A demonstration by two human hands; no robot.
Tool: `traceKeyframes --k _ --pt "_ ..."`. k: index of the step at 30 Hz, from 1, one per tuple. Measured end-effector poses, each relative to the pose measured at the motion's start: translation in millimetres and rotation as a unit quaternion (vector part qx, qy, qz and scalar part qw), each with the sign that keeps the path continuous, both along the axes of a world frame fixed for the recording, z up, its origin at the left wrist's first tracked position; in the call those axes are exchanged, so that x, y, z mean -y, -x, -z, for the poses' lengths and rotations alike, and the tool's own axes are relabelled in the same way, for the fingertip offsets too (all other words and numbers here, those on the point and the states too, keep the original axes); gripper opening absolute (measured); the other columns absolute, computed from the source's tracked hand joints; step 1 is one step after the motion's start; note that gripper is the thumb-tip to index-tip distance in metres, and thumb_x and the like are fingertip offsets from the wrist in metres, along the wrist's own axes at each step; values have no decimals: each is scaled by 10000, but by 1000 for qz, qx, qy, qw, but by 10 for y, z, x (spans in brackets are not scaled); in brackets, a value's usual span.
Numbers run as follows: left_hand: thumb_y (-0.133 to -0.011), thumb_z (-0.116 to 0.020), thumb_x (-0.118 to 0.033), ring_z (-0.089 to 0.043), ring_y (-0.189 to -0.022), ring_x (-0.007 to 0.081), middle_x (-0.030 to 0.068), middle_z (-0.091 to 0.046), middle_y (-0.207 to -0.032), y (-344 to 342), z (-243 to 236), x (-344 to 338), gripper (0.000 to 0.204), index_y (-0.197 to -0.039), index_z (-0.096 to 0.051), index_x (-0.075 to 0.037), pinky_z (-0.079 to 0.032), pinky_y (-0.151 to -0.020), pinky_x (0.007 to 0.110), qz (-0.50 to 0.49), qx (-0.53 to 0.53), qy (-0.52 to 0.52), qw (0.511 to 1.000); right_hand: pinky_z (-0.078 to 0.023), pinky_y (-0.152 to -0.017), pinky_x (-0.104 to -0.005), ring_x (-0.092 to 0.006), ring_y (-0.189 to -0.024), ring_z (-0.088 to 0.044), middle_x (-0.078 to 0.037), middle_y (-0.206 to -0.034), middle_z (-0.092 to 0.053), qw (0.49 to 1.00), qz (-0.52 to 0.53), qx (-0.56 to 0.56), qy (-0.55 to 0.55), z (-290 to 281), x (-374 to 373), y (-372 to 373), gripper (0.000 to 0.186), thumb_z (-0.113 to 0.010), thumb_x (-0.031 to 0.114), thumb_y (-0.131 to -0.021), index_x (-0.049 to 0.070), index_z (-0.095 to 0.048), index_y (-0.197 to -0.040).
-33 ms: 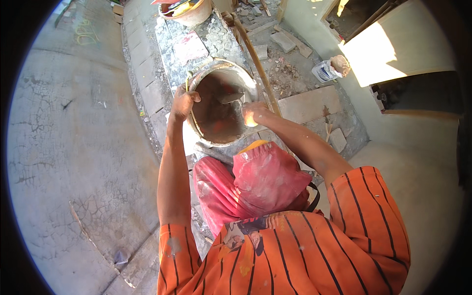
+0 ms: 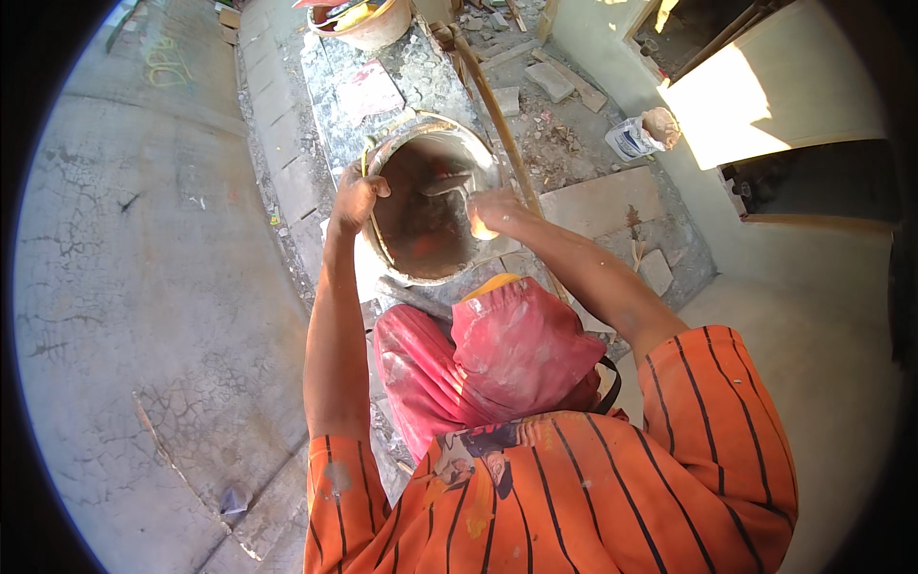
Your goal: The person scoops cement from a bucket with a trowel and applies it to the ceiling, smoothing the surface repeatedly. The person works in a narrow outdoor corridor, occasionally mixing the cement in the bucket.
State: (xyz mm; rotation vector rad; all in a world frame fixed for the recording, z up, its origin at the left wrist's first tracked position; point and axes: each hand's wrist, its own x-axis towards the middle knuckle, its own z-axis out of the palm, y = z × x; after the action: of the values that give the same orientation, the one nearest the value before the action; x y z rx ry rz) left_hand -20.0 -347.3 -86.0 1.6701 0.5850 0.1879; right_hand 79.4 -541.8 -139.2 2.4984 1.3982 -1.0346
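Observation:
A round bucket (image 2: 382, 247) with a pale, crusted rim stands in front of me, with a dark greyish-brown mix (image 2: 413, 215) inside. My left hand (image 2: 358, 199) is closed on the bucket's left rim, thumb over the edge. Over the right side of the opening, my right hand (image 2: 491, 213) is wrapped round the handle of a trowel (image 2: 446, 183). Its metal blade reaches into the bucket, blurred at the edges. How far it dips into the mix I cannot tell.
A dusty, spattered board (image 2: 430, 81) lies beyond the bucket, bearing a tub (image 2: 378, 31) of things. A wooden pole (image 2: 502, 124) runs along its right side. Rubble and slabs (image 2: 602, 203) cover the floor at right, near a white bucket (image 2: 633, 141). A cracked grey wall (image 2: 172, 239) rises at left.
My right hand and the trowel have shifted slightly away from me inside the bucket's opening. My left hand stays on the rim.

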Motion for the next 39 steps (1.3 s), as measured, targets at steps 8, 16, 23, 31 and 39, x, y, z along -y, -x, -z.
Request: traceKeyframes --k 8,16,23,31,39 --pt "-576 -549 -64 -408 -581 102 -21 -449 -647 -51 26 213 350 -907 -604 36 -345 -541 249 25 22 -17 999 -515 -798 -405 -301 -982 -630 -134 -1052 -653 996 -35 8 -76 550 97 16 256 -586 161 -747 56 -685 -959" --pt "-550 -542 -109 -447 -610 133 -7 -499 -686 -279 222 277 512 -1047 -622 -17 -384 -597 261 96 -2 -30 995 -536 -741 -404 -314 -946 -648 -157 -983 -670 996 28 81 -5 -288 -28 -211 213 -564 107 -766 35 -689 -922" --pt "-562 -522 -35 -523 -794 161 31 -610 -841 -133 181 168 509 -1062 -598 22 -412 -735 280 166 -89 48 981 -529 -712 -391 -270 -837 -656 -110 -844 -687 956 -287 -31 44 1018 19 -113 203 -549 164 -774 28 -688 -833" --pt "-600 -575 11 -577 -641 143 82 -630 -682 226 101 -137 117 -696 -642 17 -455 -695 260 73 -13 54 996 -481 -446 -350 -214 -522 -599 -101 -574 -577 867 129 -476 -71 643 237 219 179 -620 159 -762 -5 -596 -694" --pt "-562 -564 5 -558 -621 106 38 -631 -704 425 459 -437 181 -709 -669 -11 -445 -639 230 17 33 67 997 -463 -464 -325 -190 -505 -547 -90 -586 -556 711 158 -680 -84 831 -57 577 205 -570 195 -809 1 -602 -750"
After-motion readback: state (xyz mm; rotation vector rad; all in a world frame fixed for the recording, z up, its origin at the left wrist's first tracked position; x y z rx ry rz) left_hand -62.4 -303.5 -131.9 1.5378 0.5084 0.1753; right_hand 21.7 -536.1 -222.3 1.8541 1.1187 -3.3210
